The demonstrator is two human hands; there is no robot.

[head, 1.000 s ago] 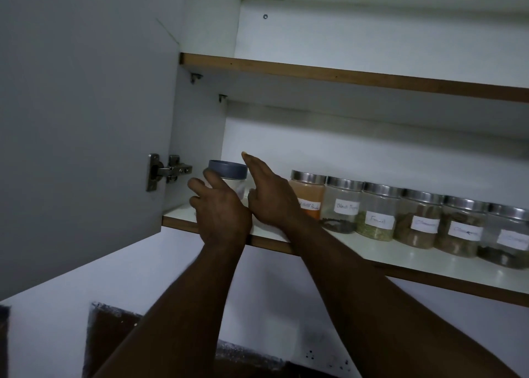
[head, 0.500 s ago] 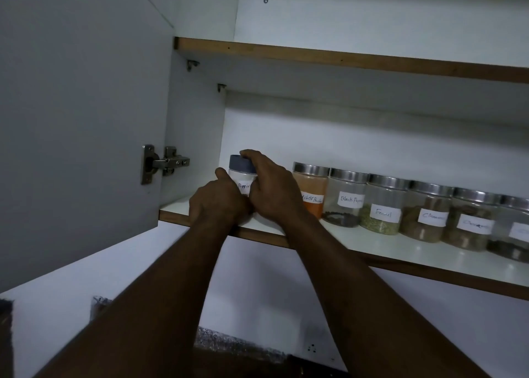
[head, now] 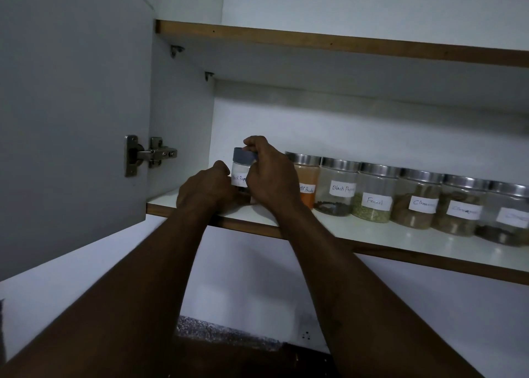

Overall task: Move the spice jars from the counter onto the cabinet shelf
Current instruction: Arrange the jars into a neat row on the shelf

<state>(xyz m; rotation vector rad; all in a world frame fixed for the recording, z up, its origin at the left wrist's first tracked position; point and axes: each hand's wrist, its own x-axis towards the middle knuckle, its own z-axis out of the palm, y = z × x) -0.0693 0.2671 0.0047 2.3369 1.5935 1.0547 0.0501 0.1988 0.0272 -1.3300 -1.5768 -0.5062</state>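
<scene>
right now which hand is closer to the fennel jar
Right. The right hand grips the blue-lidded jar, two jars left of the fennel jar; the left hand holds that jar's far side, farther left.

The small jar [head: 239, 174] has a blue-grey lid [head: 241, 156] and a white label. The shelf [head: 400, 241] is white, brown-edged. Silver-lidded jars hold orange powder [head: 308, 181], green fennel [head: 371, 214] and brown spice [head: 413, 218]. The hinge [head: 149, 155] is silver.

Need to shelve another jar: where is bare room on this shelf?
Bare: the front strip of the shelf before the steel-lidded jars, widening rightward, and the left corner between side wall and blue-lidded jar. The jar row is packed.
</scene>
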